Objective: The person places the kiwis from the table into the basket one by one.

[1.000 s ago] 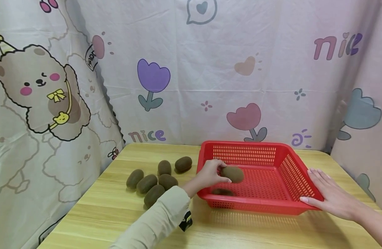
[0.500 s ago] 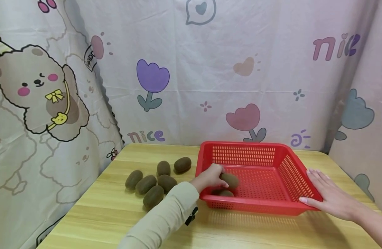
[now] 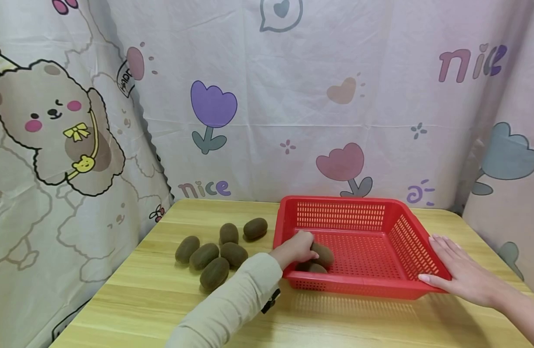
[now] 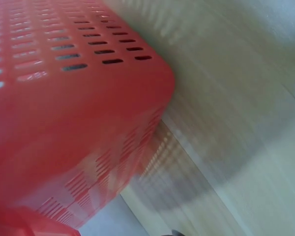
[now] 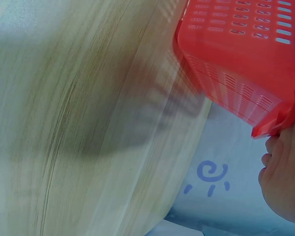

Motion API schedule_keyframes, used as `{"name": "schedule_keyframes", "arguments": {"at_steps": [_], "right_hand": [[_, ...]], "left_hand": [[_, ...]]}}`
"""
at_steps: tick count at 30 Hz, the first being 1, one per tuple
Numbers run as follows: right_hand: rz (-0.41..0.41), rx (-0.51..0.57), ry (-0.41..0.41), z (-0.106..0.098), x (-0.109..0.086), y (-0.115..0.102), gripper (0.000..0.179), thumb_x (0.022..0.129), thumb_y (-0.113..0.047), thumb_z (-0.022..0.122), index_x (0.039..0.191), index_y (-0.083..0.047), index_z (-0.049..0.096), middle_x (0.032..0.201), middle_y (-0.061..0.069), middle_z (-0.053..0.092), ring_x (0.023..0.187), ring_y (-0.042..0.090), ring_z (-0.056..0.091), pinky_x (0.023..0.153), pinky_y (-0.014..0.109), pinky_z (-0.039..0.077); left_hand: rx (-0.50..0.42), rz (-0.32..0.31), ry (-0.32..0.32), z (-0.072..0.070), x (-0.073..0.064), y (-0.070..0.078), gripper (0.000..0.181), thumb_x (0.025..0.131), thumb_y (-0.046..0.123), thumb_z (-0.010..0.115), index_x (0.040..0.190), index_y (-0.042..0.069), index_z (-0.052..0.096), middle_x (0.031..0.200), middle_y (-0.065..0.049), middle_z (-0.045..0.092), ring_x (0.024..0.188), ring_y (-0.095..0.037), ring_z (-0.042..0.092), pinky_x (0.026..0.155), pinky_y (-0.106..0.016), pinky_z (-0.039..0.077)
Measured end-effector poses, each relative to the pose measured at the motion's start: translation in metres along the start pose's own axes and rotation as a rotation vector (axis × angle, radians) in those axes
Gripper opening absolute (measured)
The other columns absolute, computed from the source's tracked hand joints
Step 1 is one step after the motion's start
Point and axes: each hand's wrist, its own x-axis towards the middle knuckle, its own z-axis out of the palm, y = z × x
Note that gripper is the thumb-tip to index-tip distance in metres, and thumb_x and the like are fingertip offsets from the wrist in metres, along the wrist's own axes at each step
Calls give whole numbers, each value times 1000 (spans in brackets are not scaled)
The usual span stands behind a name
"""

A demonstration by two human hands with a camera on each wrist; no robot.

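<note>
Basket (image 3: 358, 284): red, rectangular, perforated plastic, on a pale wood-grain table (image 3: 162, 309).
Left hand (image 3: 298, 247): inside the basket's left end, thumb and curled fingers grasping an oval brown kiwifruit (image 3: 325, 256).
Second kiwifruit (image 3: 317, 268): in the basket, just beside it.
Six kiwifruit (image 3: 204, 256): loosely grouped left of the basket.
Right hand (image 3: 464, 275): straight fingers resting along the basket's right rim.

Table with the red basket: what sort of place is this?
Probably an indoor tabletop setup: printed curtains hang behind and beside a table bearing kiwifruit and a red basket.
</note>
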Motion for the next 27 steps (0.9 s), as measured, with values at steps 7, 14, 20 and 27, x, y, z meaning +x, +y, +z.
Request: {"name": "schedule_keyframes", "arguments": {"at_steps": [7, 14, 20, 27], "right_hand": [[11, -6, -3, -1, 1, 1, 94, 85, -47, 57, 147, 3, 5, 146, 35, 12, 136, 50, 0, 98, 75, 9], [1, -10, -1, -2, 3, 3, 95, 85, -47, 58, 147, 3, 6, 146, 35, 14, 136, 50, 2, 96, 76, 13], [10, -25, -3, -4, 2, 0, 94, 85, -47, 58, 146, 5, 8, 145, 35, 15, 135, 51, 3, 93, 76, 18], [21, -44, -10, -4, 2, -3, 95, 85, -48, 56, 147, 4, 6, 146, 34, 14, 135, 50, 3, 91, 75, 21]], "left_hand": [[-45, 97, 87, -11, -4, 1, 30, 84, 22, 68, 109, 5, 64, 83, -3, 64, 74, -10, 55, 67, -16, 48], [-204, 207, 406, -32, -16, 0, 40, 85, 21, 67, 121, 5, 60, 124, -9, 61, 119, -20, 54, 100, -32, 45], [-284, 271, 618, -41, -26, -9, 35, 84, 18, 68, 115, 1, 63, 117, -11, 64, 113, -22, 58, 98, -35, 47], [-351, 195, 634, -42, -39, -25, 36, 84, 20, 69, 116, 3, 62, 119, -10, 63, 113, -23, 57, 96, -38, 48]]}}
